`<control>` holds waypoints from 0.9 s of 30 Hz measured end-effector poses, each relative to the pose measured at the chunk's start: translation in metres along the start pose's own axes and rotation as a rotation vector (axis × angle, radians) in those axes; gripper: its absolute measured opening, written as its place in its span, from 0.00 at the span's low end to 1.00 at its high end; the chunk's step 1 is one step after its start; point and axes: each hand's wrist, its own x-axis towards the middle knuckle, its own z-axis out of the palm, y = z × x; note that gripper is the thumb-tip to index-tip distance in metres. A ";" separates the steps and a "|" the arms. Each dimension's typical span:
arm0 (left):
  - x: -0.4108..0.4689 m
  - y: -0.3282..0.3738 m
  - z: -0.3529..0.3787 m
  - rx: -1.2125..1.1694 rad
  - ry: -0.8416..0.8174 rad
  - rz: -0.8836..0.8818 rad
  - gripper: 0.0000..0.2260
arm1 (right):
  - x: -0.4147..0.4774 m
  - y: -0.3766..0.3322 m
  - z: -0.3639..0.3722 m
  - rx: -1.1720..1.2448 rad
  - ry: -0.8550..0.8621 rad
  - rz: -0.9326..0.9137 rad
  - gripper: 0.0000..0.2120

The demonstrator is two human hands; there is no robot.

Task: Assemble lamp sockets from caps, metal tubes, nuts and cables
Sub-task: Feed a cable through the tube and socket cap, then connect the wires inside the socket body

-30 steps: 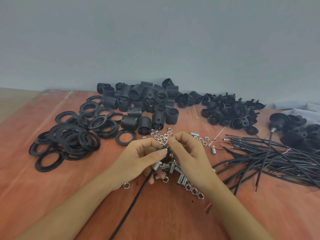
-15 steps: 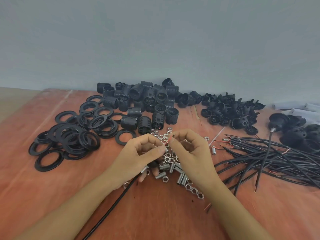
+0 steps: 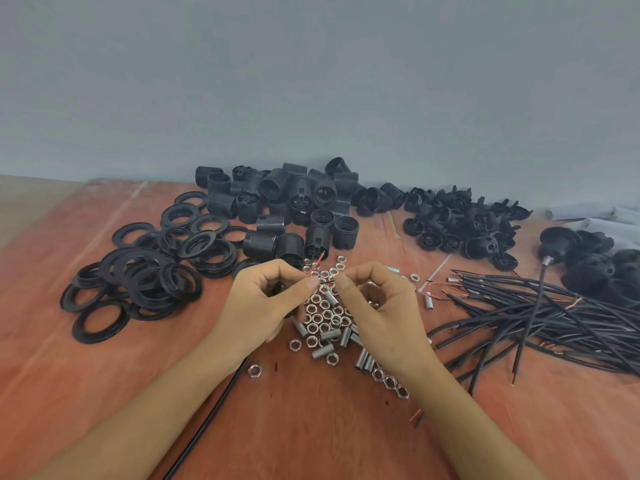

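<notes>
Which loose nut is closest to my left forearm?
The lone nut beside the black cable, lying left of the pile; every other nut sits farther right.

**A:** So where are we actually looking from here?

**B:** We've only got the one view, head-worn, so we're looking forward and down across the table [image 3: 311, 427] towards the wall [image 3: 311, 81]. It's wide-angle, so we take in the rings [image 3: 131, 282] far left and the cable bundle [image 3: 554, 306] far right.

**A:** And how close are we?

**B:** Pretty close. Both forearms come in from the bottom edge, and the left hand [image 3: 266, 299] and right hand [image 3: 377, 306] meet just below mid-frame. The cable [image 3: 204, 420] they pinch runs out the bottom. We see wall up top and tabletop below.
</notes>
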 end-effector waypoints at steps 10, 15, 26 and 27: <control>0.003 -0.003 -0.002 0.033 0.013 0.032 0.04 | 0.001 -0.001 -0.002 0.082 0.014 0.025 0.07; 0.006 -0.005 -0.008 0.072 0.056 0.081 0.07 | 0.008 -0.003 -0.012 0.069 0.148 0.044 0.05; -0.001 -0.003 -0.004 0.391 0.106 0.223 0.05 | 0.056 0.017 -0.026 -0.715 -0.018 0.039 0.28; -0.001 -0.003 -0.004 0.401 0.111 0.229 0.05 | 0.065 0.017 -0.024 -0.753 -0.050 0.032 0.31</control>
